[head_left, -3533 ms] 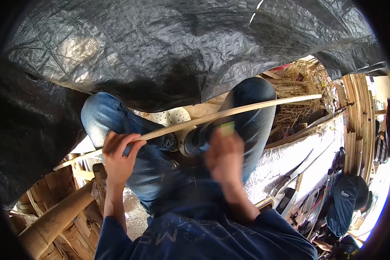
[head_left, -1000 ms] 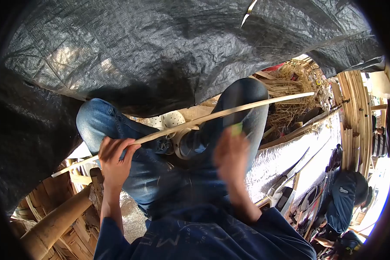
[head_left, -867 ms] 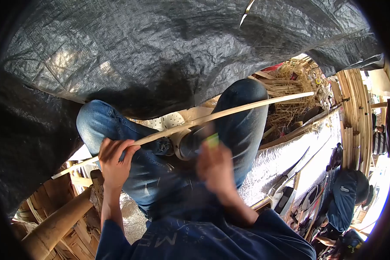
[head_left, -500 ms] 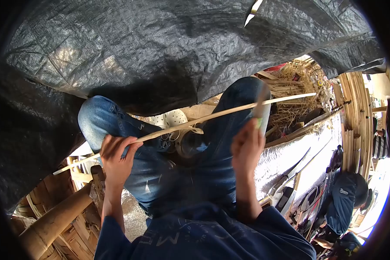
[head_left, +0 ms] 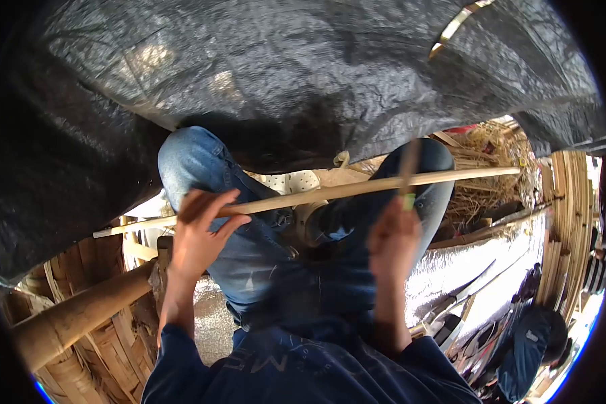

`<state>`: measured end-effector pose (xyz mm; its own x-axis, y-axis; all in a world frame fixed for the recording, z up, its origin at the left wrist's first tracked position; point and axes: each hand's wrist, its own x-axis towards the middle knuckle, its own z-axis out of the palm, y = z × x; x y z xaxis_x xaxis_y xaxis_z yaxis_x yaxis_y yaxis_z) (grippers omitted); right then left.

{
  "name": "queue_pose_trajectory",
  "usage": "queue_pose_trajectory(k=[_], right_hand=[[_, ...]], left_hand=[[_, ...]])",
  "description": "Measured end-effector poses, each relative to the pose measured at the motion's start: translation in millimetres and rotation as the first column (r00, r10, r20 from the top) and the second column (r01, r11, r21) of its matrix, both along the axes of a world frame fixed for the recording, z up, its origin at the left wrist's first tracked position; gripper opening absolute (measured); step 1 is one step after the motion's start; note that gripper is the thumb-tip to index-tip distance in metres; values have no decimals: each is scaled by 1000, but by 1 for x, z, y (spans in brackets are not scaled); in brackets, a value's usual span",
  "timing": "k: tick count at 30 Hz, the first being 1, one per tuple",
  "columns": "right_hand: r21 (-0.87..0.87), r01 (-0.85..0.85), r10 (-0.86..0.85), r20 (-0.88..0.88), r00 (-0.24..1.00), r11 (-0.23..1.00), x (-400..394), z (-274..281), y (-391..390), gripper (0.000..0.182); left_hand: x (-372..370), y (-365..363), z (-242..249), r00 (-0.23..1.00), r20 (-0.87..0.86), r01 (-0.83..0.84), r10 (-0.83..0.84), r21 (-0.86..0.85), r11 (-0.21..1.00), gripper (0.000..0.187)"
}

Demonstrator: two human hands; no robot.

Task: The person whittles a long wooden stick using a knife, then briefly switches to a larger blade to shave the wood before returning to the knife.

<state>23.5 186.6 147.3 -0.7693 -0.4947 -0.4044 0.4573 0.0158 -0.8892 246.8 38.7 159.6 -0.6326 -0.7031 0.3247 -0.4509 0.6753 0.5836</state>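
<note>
A long pale bamboo strip lies slantwise over my two thighs. My left hand is around it near its left end, the thumb below and the fingers above. My right hand is closed on the handle of a knife, blurred by motion. The knife's blade points away from me and crosses the strip near my right knee. A small curled shaving shows beyond the strip, against the tarp's lower edge.
A dark plastic tarp hangs in front of my knees. Straw and shavings lie to the right, near stacked bamboo slats. A thick bamboo pole is at the left. Part of another person shows at the lower right.
The curl of bamboo that hung from the strip's middle is off it and farther away. The left fingers have spread somewhat. The whole view has shifted.
</note>
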Motion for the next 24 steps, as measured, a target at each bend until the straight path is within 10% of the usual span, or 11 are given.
queue_pose_trajectory(k=[4, 17, 22, 24], right_hand=[[-28, 81, -77, 112, 991, 996, -46, 18, 15, 28], [28, -63, 59, 112, 992, 998, 3, 7, 10, 21], [-405, -17, 118, 226, 967, 914, -35, -31, 36, 21], [-207, -95, 139, 212, 967, 974, 1, -7, 17, 20]], left_hand=[[38, -6, 19, 930, 276, -180, 242, -231, 956, 43], [-6, 7, -12, 992, 39, -115, 123, -155, 981, 19], [-9, 8, -12, 992, 27, -119, 124, -133, 984, 18], [-11, 10, -13, 992, 28, -121, 126, -133, 984, 18]])
